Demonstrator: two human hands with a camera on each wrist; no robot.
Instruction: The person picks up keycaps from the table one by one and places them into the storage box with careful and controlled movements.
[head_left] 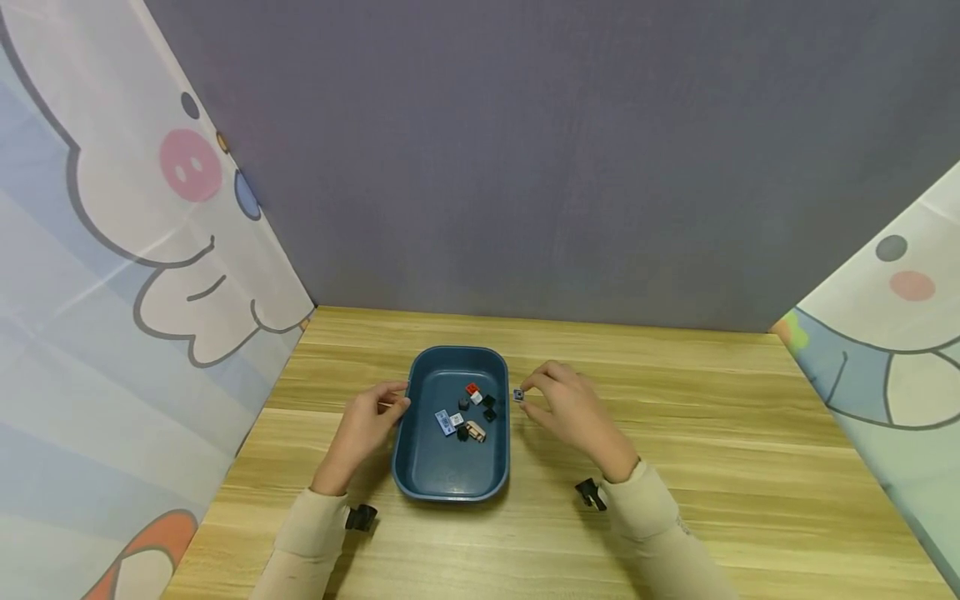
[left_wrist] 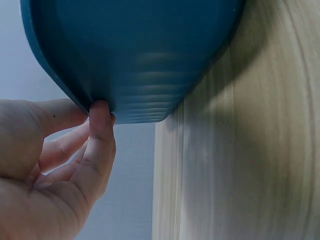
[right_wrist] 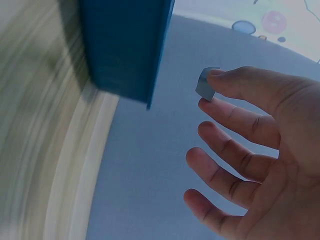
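A dark blue tray [head_left: 452, 475] stands on the table with several small building-block pieces in it: red, white, black, tan and a light blue tile [head_left: 445, 422]. At its left side my left hand [head_left: 370, 425] holds the rim; in the left wrist view thumb and finger pinch the tray's edge [left_wrist: 65, 87]. My right hand [head_left: 572, 412] is just outside the right rim, pinching a small grey-blue block [right_wrist: 204, 87] between thumb and index finger. The other fingers of the right hand [right_wrist: 265, 150] are spread and slightly bent. That block is apart from the tray.
The wooden table [head_left: 712, 450] reaches a grey panel [head_left: 525, 167] at the back. Cartoon-printed sheets hang on the left [head_left: 112, 250] and right [head_left: 900, 350]. A black clip-like piece shows by each cuff, one at the left [head_left: 362, 517] and one at the right [head_left: 591, 493].
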